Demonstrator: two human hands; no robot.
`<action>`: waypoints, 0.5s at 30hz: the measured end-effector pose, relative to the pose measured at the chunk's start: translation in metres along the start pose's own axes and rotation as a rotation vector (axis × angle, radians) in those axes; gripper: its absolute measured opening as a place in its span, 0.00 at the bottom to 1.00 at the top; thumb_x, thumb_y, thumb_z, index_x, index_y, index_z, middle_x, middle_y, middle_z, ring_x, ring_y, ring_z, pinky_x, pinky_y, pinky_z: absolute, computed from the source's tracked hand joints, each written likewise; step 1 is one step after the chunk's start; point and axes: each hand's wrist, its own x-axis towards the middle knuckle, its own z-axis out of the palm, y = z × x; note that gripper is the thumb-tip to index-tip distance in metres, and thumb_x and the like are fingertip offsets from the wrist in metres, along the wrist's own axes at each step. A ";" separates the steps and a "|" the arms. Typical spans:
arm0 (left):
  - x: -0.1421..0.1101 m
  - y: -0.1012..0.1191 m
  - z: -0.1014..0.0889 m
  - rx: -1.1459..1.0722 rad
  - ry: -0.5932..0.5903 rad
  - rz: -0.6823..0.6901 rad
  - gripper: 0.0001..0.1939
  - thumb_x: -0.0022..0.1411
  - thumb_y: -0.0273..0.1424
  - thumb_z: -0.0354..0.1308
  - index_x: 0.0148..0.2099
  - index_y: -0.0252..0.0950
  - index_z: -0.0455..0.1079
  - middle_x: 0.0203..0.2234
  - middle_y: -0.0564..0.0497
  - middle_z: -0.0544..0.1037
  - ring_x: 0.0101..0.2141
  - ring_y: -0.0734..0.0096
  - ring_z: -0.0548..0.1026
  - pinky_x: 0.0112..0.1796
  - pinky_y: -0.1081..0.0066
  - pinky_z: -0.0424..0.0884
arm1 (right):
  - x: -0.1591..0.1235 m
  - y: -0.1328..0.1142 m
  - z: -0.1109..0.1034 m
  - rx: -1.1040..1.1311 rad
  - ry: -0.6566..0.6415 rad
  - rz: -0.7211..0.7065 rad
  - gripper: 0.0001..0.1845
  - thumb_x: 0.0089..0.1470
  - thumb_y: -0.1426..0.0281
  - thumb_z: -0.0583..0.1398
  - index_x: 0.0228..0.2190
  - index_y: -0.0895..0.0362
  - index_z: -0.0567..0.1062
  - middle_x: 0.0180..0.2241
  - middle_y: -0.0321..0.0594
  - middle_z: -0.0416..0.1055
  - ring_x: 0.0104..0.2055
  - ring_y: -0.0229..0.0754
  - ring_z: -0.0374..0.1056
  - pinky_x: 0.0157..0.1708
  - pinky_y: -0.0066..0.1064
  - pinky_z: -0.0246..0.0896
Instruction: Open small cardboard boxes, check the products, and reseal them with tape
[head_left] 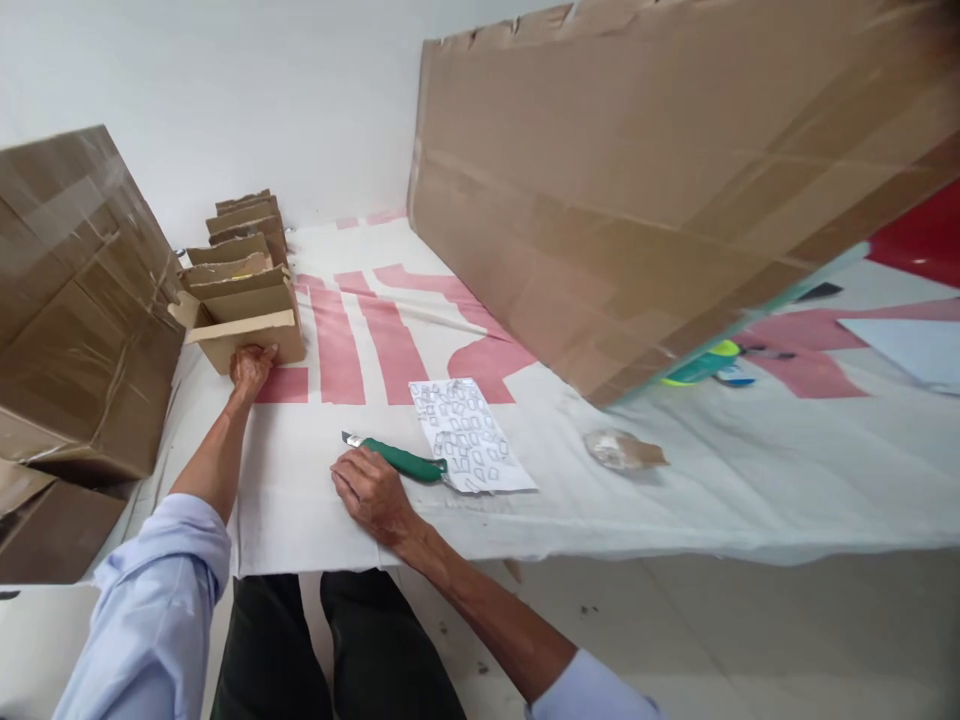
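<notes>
My left hand (253, 370) reaches forward to the nearest small cardboard box (251, 338), an open-topped one at the front of a row. Its fingers are closed at the lower front of that box. My right hand (375, 495) rests on the tablecloth, loosely bent and holding nothing. Just beyond its knuckles lies a utility knife (401, 460) with a green handle and its blade end pointing left. To the right of the knife is a white paper sheet (472, 435) covered in small drawn labels or outlines; the handle's end meets its edge.
More cardboard boxes (244, 220) line up toward the wall. A big taped carton (82, 310) stands at left, a large cardboard sheet (637, 190) leans at right. A tape roll (705, 362) and a crumpled clear-and-brown piece (624, 450) lie on the tablecloth (675, 510).
</notes>
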 end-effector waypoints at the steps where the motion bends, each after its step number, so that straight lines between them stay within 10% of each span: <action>1: 0.006 0.001 0.002 -0.011 0.003 0.001 0.22 0.64 0.47 0.59 0.25 0.39 0.76 0.26 0.43 0.82 0.38 0.52 0.81 0.45 0.59 0.74 | -0.001 0.001 0.001 0.000 -0.011 -0.002 0.13 0.68 0.77 0.55 0.34 0.54 0.77 0.35 0.42 0.75 0.40 0.46 0.68 0.44 0.40 0.62; 9: 0.031 0.001 0.012 -0.102 -0.033 0.031 0.19 0.62 0.44 0.59 0.25 0.37 0.74 0.25 0.43 0.80 0.35 0.55 0.79 0.46 0.58 0.75 | -0.001 0.004 0.003 -0.026 -0.042 -0.012 0.13 0.67 0.78 0.56 0.32 0.55 0.76 0.34 0.42 0.75 0.39 0.45 0.68 0.43 0.39 0.63; 15: -0.001 0.001 -0.003 -0.171 -0.145 0.095 0.11 0.53 0.37 0.66 0.35 0.35 0.78 0.31 0.45 0.82 0.40 0.51 0.80 0.49 0.55 0.75 | 0.001 0.003 0.000 0.000 -0.010 -0.018 0.15 0.68 0.76 0.55 0.32 0.55 0.77 0.34 0.43 0.75 0.39 0.46 0.67 0.44 0.39 0.64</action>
